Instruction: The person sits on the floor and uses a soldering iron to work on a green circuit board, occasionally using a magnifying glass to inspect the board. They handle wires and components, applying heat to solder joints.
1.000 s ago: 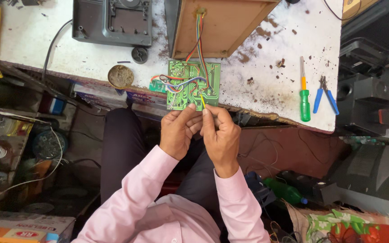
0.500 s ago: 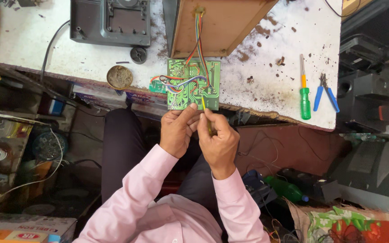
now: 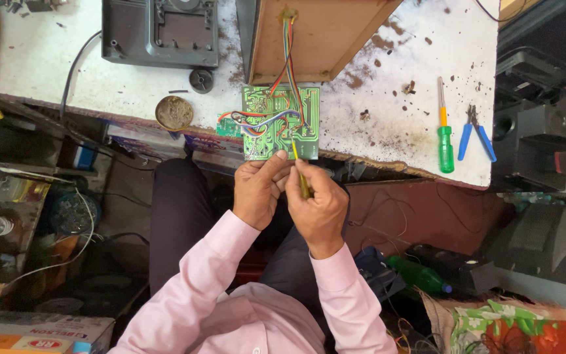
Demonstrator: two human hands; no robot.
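My hands have drawn back a little toward my lap: a second ago they were tight against the near edge of the green circuit board [image 3: 280, 122], and now there is a small gap, with the yellow wire [image 3: 299, 169] running from the board down into my right hand [image 3: 316, 204]. That slack suggests to me that the wire's end is what I am working on, not the board itself.

My right hand's grip is closed around the yellow wire, thumb and fingers pinching it upright. My left hand [image 3: 257, 190] sits just beside, touching the right, its fingertips curled in toward the same wire; whether it truly pinches it I cannot tell.

The circuit board lies flat at the near edge of the bench [image 3: 388, 118], partly overhanging it, trace side up. Red, blue and green wires loop across it and climb into a wooden box [image 3: 316, 36] behind. A green-handled screwdriver [image 3: 445, 128] and blue-handled pliers [image 3: 474, 131] lie well apart, to my right.
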